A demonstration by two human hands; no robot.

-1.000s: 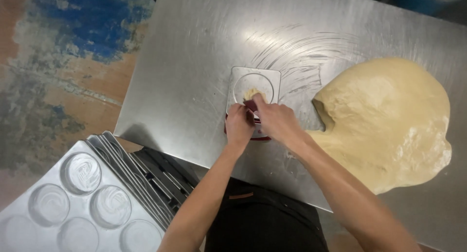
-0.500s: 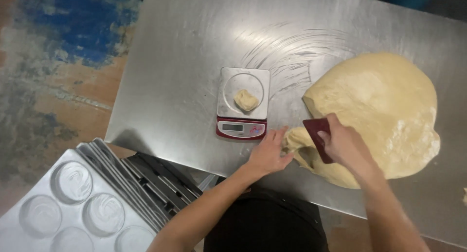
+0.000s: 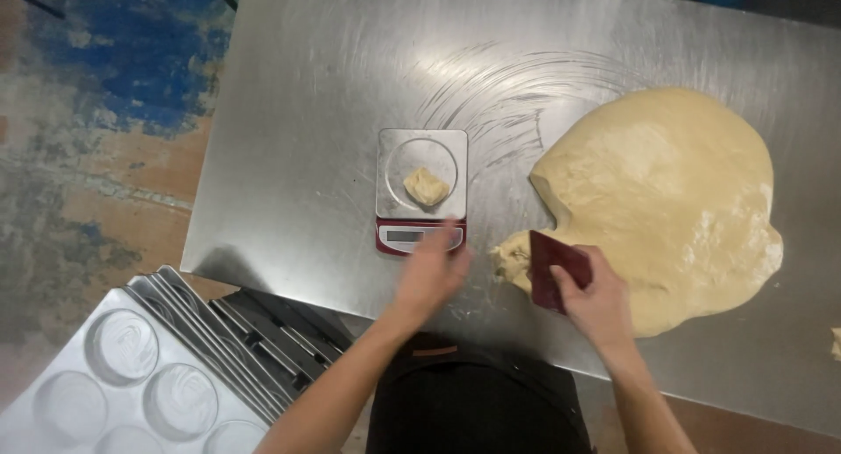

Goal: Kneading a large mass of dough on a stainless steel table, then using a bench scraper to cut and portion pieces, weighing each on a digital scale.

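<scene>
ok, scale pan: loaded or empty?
Loaded. One small dough piece sits on the scale pan, apart from the big dough mass.

Your bench point(image 3: 307, 112) is brushed steel, smooth with a dull sheen, marked by pale swirled scrape lines near the upper middle of the frame. The big dough mass point(image 3: 666, 191) at right looks soft, matt and slightly floury, its cut edge ragged. The scraper point(image 3: 554, 266) in your right hand point(image 3: 596, 305) reads as dark red matt plastic. The scale point(image 3: 422, 191) has a satin metal platform over a glossy red plastic body. The muffin trays point(image 3: 131, 384) at lower left are pale, dull metal.
</scene>
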